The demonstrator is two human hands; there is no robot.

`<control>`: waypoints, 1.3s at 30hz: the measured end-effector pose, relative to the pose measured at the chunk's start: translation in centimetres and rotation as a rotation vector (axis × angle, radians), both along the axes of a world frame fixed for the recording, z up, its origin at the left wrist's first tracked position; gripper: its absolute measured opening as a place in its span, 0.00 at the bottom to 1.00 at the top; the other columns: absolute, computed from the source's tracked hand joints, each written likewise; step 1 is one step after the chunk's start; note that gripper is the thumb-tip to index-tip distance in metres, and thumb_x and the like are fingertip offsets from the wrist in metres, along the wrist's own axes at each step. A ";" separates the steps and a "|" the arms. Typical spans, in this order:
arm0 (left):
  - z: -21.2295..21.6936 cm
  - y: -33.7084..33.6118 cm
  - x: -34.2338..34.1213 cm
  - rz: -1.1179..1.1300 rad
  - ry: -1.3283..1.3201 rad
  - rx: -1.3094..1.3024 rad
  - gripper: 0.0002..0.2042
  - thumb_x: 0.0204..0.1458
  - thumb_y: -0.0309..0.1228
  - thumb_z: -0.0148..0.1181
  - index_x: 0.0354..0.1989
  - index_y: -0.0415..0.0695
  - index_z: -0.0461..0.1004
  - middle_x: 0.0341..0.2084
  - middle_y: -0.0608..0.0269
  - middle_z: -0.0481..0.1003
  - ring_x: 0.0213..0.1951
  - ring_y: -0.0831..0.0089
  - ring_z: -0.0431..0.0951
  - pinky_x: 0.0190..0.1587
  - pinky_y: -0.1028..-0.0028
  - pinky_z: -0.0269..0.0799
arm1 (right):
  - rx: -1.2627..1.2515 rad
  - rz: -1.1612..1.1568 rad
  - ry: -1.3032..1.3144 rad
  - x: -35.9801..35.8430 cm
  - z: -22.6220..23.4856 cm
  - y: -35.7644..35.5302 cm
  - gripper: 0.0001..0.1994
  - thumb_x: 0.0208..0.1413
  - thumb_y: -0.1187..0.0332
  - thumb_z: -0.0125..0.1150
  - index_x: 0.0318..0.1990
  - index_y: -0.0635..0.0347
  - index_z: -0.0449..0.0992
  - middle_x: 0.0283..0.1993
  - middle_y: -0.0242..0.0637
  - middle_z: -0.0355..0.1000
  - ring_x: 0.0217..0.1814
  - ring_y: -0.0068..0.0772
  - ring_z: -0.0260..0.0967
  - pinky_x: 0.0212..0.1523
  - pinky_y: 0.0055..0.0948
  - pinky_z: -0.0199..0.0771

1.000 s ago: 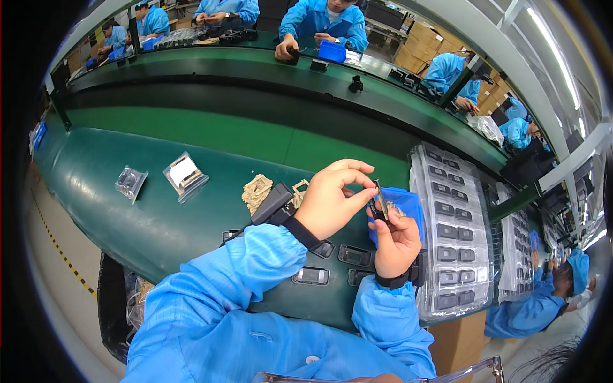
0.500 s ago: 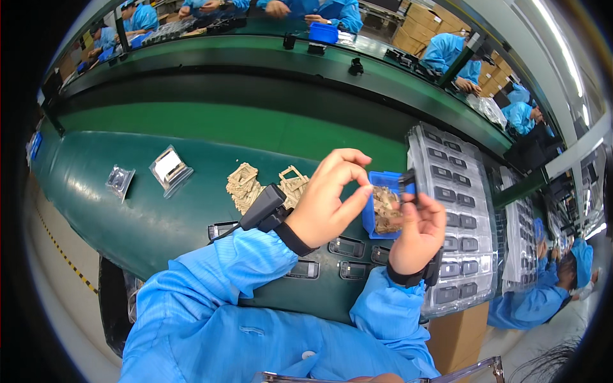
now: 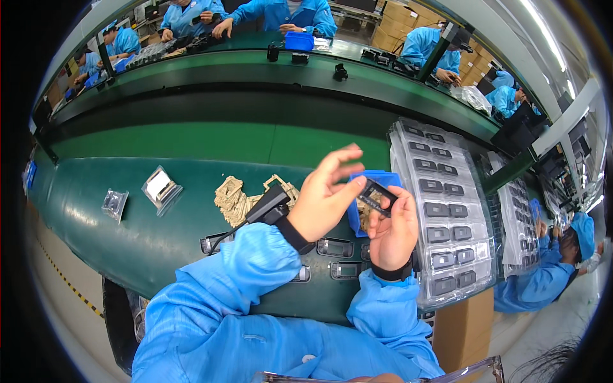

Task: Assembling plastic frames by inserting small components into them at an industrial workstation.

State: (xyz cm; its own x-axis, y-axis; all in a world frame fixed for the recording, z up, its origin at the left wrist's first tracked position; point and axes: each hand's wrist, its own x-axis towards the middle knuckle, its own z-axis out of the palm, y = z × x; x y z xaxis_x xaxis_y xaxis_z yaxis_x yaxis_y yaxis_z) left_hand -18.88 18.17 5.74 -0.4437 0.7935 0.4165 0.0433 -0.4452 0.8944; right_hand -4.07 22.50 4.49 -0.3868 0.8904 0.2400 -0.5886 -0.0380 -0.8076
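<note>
My right hand point(image 3: 394, 233) grips a small black rectangular plastic housing point(image 3: 377, 196), tilted above a blue bin point(image 3: 384, 177). My left hand point(image 3: 327, 203) is beside it with fingers apart and slightly blurred; its thumb tip meets or overlaps the housing's left end. Small tan pieces lie in the bin, mostly hidden by my hands. Left of my left hand, a pile of tan frame-shaped pieces point(image 3: 231, 199) rests on the green table. Several similar dark housings, among them one housing point(image 3: 335, 247), lie in front of me, partly covered by my arms.
Clear trays point(image 3: 440, 210) of dark housings stand at the right, with a cardboard box point(image 3: 463, 329) below. Two clear bags, a larger bag point(image 3: 161, 189) and a smaller bag point(image 3: 115, 203), lie at the left. Co-workers in blue sit behind a far bench point(image 3: 211, 64) and at the right.
My right hand has turned the black housing from upright to tilted and brought it left, against my left thumb. My left fingers have spread from a near pinch. The whole view has shifted slightly.
</note>
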 end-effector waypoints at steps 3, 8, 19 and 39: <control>1.0 -1.2 0.4 -0.389 -0.188 -0.085 0.27 0.59 0.19 0.62 0.68 0.38 0.63 0.58 0.49 0.73 0.57 0.67 0.75 0.60 0.66 0.73 | 0.064 0.044 0.009 0.1 -0.4 -0.2 0.13 0.74 0.60 0.46 0.54 0.61 0.65 0.47 0.40 0.70 0.24 0.20 0.65 0.20 0.17 0.64; 1.2 -1.7 1.4 -0.386 -0.315 -0.039 0.17 0.56 0.17 0.65 0.54 0.34 0.76 0.50 0.52 0.78 0.54 0.68 0.77 0.56 0.69 0.76 | 0.196 -0.017 -0.015 -0.2 0.3 -1.3 0.13 0.73 0.62 0.47 0.54 0.63 0.64 0.50 0.47 0.74 0.23 0.19 0.64 0.20 0.17 0.65; 1.3 -2.3 1.7 -0.412 -0.309 -0.012 0.09 0.56 0.15 0.64 0.45 0.33 0.79 0.43 0.50 0.81 0.42 0.69 0.82 0.43 0.70 0.81 | 0.328 -0.058 0.037 -0.2 -0.4 -1.7 0.14 0.72 0.61 0.52 0.50 0.65 0.66 0.43 0.39 0.68 0.23 0.18 0.63 0.20 0.16 0.62; 1.8 -1.3 -0.8 0.152 0.913 0.300 0.09 0.45 0.27 0.74 0.29 0.40 0.77 0.24 0.60 0.77 0.27 0.62 0.78 0.30 0.67 0.74 | 0.064 -0.076 0.017 0.2 0.3 -2.2 0.22 0.74 0.52 0.45 0.52 0.67 0.70 0.35 0.38 0.68 0.22 0.17 0.61 0.19 0.16 0.63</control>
State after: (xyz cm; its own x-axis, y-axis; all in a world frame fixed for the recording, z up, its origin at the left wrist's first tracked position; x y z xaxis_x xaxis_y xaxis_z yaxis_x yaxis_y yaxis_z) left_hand -19.69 16.89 7.51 0.0617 0.5591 0.8268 0.7400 -0.5816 0.3380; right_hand -3.90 20.32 4.79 -0.3143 0.8995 0.3035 -0.6016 0.0586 -0.7966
